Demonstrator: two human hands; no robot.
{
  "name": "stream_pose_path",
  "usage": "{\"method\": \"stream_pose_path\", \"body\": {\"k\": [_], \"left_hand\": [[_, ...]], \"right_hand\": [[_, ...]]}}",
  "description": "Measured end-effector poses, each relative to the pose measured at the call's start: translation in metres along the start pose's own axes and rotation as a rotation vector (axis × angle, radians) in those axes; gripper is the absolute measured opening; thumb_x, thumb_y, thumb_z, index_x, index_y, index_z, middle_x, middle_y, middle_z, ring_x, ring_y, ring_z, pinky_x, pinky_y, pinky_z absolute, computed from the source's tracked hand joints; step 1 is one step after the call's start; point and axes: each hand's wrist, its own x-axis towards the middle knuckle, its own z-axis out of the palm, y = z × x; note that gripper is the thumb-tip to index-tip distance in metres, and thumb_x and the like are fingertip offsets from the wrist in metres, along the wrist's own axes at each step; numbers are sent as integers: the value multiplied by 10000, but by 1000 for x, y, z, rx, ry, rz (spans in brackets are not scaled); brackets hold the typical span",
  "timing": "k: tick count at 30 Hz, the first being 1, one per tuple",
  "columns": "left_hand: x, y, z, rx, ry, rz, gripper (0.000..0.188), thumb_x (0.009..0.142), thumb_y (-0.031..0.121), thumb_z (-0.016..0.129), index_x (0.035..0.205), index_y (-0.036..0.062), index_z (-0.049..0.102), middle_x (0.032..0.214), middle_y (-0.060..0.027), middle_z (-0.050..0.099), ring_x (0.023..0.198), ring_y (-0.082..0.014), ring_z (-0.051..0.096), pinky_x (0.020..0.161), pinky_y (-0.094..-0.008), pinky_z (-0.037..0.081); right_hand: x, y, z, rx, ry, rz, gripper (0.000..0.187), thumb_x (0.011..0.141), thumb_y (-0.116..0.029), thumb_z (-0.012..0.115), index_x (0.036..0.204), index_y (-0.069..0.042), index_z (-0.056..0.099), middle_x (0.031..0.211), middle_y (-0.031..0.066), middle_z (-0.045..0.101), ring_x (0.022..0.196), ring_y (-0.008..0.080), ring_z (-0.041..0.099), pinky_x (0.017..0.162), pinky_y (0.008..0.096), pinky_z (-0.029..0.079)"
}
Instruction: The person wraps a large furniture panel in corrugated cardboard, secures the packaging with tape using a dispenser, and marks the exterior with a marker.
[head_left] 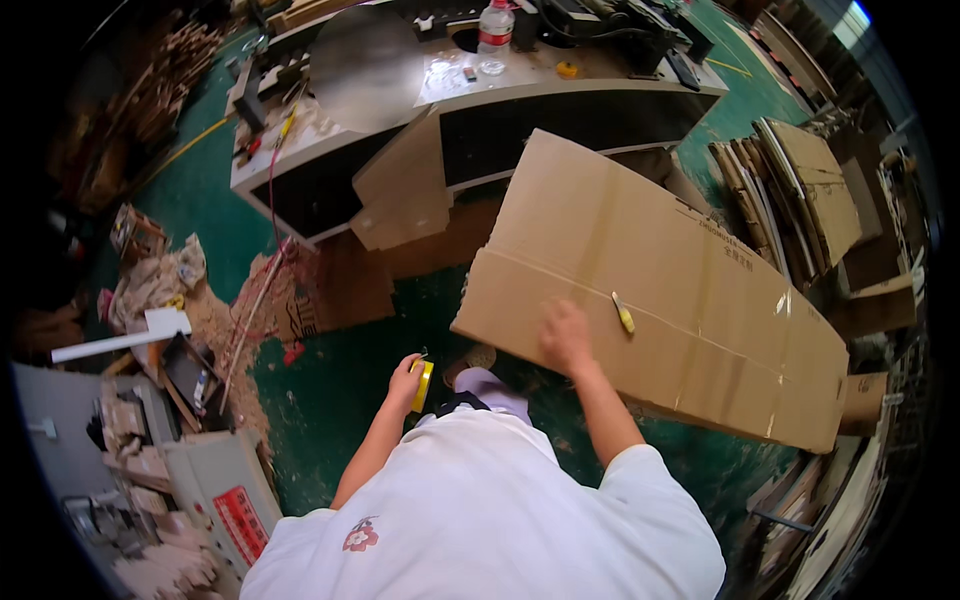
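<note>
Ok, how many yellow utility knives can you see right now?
2. One knife is in the left hand, over the green floor. The other knife lies on the flat cardboard sheet, just right of the right hand. Clutter may hide more.

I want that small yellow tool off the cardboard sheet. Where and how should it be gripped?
The yellow tool lies flat on the cardboard sheet, just right of the right hand. Probably best pinched across its narrow width at mid-length, fingers coming from above: it is slim, elongated, with nothing crowding its sides.
</note>
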Motion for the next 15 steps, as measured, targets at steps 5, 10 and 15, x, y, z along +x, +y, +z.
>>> {"method": "stream_pose_path", "body": {"k": [5,10,15], "left_hand": [[14,145,-7,229,-2,309,336,960,241,609,1277,131,631,1105,-127,691,984,-235,652,857,-316,519],[38,276,54,552,-182,739,422,895,274,636,1295,144,611,1165,-197,663,1062,-336,645,894,-397,518],[40,365,149,948,-660,1281,671,851,281,685,1458,159,425,1235,-174,618,1182,-338,576,973,-460,464]], "right_hand": [[58,-56,74,-136,-156,73,572,878,-505,537,1399,-270,557,1640,96,200,1527,339,52,1185,603,-39],[124,-59,107,-217,-160,97,480,891,-332,531,1342,-185,603,1557,84,382,1490,319,231,1189,620,24],[129,-50,108,85,45,192,475,876,-273,582,1340,-167,586,1479,101,470,1449,314,316,1182,589,149]]}}
